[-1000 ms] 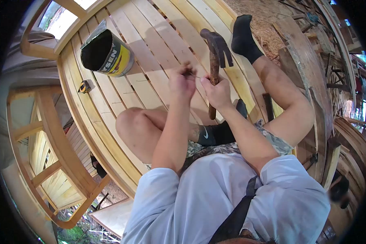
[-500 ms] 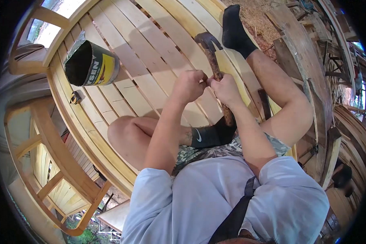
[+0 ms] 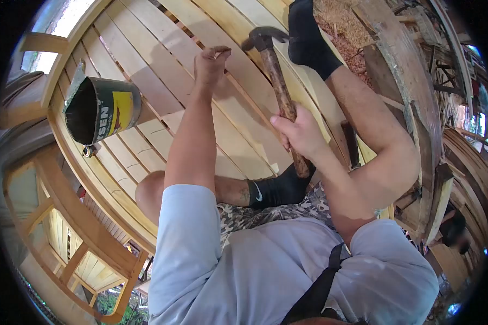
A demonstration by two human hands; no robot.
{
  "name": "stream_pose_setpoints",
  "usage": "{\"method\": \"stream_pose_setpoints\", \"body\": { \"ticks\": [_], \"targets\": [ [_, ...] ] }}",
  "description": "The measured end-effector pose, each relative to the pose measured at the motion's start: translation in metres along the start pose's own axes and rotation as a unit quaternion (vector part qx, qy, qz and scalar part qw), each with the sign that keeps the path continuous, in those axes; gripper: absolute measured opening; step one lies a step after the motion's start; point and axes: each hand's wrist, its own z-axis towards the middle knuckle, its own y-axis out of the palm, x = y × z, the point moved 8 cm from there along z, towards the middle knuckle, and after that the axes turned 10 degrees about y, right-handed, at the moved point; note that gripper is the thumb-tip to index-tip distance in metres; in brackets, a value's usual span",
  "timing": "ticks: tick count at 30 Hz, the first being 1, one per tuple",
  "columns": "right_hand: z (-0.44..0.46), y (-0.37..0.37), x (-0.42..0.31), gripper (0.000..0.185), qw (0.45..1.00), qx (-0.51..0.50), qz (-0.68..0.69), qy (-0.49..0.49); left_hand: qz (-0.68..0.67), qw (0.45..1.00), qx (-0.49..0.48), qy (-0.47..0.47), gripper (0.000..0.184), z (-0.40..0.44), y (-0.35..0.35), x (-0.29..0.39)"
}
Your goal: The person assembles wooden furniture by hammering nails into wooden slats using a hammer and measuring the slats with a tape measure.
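over slats point(image 3: 243, 129), the left hand point(image 3: 207, 69), fingertips pinched, contents unclear, risks bruising if the right hand point(image 3: 306, 133), fingers wrapped, drops the hammer point(image 3: 276, 75).

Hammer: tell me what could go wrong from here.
The hammer, held in the right hand, has its head close to the socked foot; a careless swing might catch it. The left hand is also near, so a stray blow could hit its fingers. Anything small might slip through gaps between the slats.

Bright daylight, glaring white at upper left; soft shadows across the slats point(image 3: 141, 70); edges bowed, vignetted black.
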Motion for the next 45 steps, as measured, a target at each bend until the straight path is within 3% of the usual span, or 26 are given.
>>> {"method": "stream_pose_setpoints", "body": {
  "ticks": [1,3,9,12,15,18,21,23,24,27,30,33,36,37,39,40,42,43,44,45],
  "targets": [
    [0.002,-0.005,0.01,0.018,0.997,0.055,-0.054,0.002,0.03,0.999,0.01,-0.013,0.018,0.002,-0.001,-0.003],
    [0.011,-0.008,0.027,0.018,0.996,0.071,-0.05,0.028,0.06,0.997,0.012,-0.036,0.018,-0.008,0.0,-0.012],
    [0.026,-0.005,0.009,0.019,0.99,0.1,-0.097,0.009,0.017,0.999,0.007,0.039,0.016,0.006,0.006,-0.042],
    [0.03,-0.007,-0.003,0.039,0.972,0.127,-0.193,-0.038,0.03,0.997,0.006,0.073,0.016,0.008,0.007,-0.044],
    [0.026,-0.004,-0.009,0.043,0.974,0.142,-0.17,-0.038,0.045,0.995,0.021,0.082,0.015,0.002,0.007,-0.03],
    [0.032,-0.006,-0.002,0.045,0.972,0.164,-0.153,-0.064,0.043,0.999,0.022,0.025,0.014,-0.001,0.004,-0.024],
    [0.043,-0.009,0.002,0.045,0.972,0.161,-0.145,-0.09,0.111,0.991,0.008,0.079,0.013,0.004,0.004,-0.021],
    [0.05,-0.01,0.001,0.038,0.967,0.146,-0.207,-0.044,0.152,0.985,-0.026,0.08,0.015,0.003,0.005,-0.018],
    [0.049,-0.01,0.0,0.038,0.966,0.144,-0.209,-0.047,0.187,0.971,-0.035,0.147,0.018,0.001,0.007,-0.008],
    [0.03,-0.006,-0.007,0.049,0.965,0.164,-0.183,-0.088,0.204,0.975,-0.032,0.084,0.018,-0.005,0.003,0.002],
    [0.029,-0.007,-0.005,0.05,0.954,0.169,-0.187,-0.161,0.24,0.966,-0.035,0.092,0.018,-0.003,0.004,0.003],
    [0.049,-0.016,0.008,0.046,0.955,0.168,-0.224,-0.099,0.128,0.988,-0.047,0.073,0.019,0.005,0.011,-0.028],
    [0.031,-0.01,-0.005,0.045,0.955,0.184,-0.219,-0.077,0.159,0.985,-0.047,0.046,0.02,-0.003,0.002,-0.003],
    [0.022,-0.007,-0.008,0.046,0.96,0.17,-0.191,-0.114,0.159,0.985,-0.046,0.043,0.02,-0.006,-0.002,-0.002],
    [0.018,-0.004,-0.008,0.048,0.962,0.157,-0.164,-0.154,0.052,0.981,0.113,0.148,0.019,-0.013,-0.031,0.025],
    [0.02,-0.004,-0.003,0.049,0.954,0.165,-0.167,-0.185,0.053,0.981,0.113,0.152,0.019,-0.015,-0.037,0.028],
    [0.029,-0.004,-0.001,0.051,0.944,0.173,-0.169,-0.224,-0.017,0.975,0.212,0.065,0.029,-0.026,-0.068,0.018],
    [0.047,-0.008,0.002,0.048,0.948,0.174,-0.21,-0.164,-0.015,0.974,0.216,0.07,0.029,-0.032,-0.074,0.024],
    [0.057,-0.007,0.003,0.046,0.946,0.173,-0.252,-0.105,-0.074,0.973,0.219,0.01,0.026,-0.038,-0.079,0.018],
    [0.058,-0.003,-0.001,0.046,0.947,0.167,-0.252,-0.112,-0.132,0.965,0.222,-0.05,0.024,-0.046,-0.084,0.011]
  ]
}}
